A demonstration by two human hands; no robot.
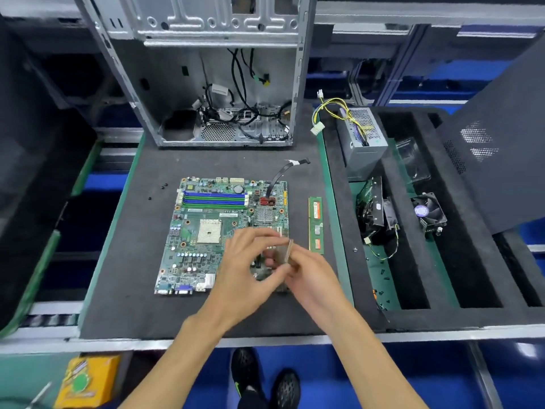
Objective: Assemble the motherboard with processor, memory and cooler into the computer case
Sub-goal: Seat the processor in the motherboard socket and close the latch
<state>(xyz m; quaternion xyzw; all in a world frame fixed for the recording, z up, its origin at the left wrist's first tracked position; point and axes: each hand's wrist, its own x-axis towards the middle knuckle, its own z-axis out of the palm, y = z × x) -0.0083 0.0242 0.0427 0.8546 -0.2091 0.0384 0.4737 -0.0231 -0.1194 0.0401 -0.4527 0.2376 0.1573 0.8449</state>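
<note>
A green motherboard (206, 231) lies flat on the dark foam mat (132, 261), its white processor socket (208, 230) bare and its blue and green memory slots (214, 199) unfilled. Above the board's right front part, my left hand (250, 261) and my right hand (306, 276) both pinch a small square processor (285, 250), held on edge. A memory stick (315, 225) lies on the mat right of the board. The open metal computer case (212, 84) stands behind, loose cables inside. A cooler with a fan (429, 212) rests in the tray at the right.
A grey power supply (361, 137) with yellow and black wires stands in the right foam tray (413, 314), next to another black fan part (374, 214). Small black screws (163, 187) dot the mat left of the board. A dark case side panel (501, 143) leans at the right.
</note>
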